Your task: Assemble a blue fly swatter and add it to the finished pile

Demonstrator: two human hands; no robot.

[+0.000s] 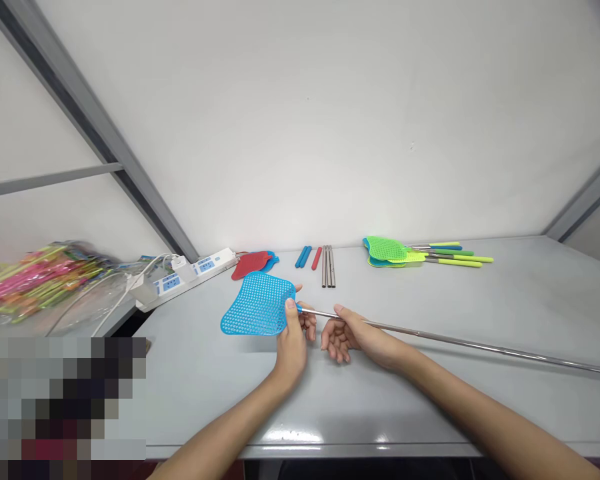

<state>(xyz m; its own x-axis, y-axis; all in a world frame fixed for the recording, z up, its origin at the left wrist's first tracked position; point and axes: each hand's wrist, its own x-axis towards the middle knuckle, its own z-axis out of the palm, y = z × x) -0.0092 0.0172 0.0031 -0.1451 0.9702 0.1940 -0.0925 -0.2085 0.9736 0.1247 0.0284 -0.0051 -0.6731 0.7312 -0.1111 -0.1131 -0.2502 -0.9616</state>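
1. Nearest lies the edge of a grey surface (pixel 530 300), both forearms (pixel 220 427) crossing it.
2. Long metal pole (pixel 455 341), held above the surface's middle, slants off right; fingers of the right hand (pixel 353 337) narrow lightly around it.
3. Far right, green, yellow and blue swatters (pixel 387 249) lie stacked.
4. Far left, a white power strip (pixel 207 265).
5. Blue swatter head (pixel 260 303) at the pole's left end, fingers of the left hand (pixel 291 350) pinching its right edge.
6. Far middle, three metal tubes (pixel 329 267).
7. Just left of them, one red handle (pixel 317 259).
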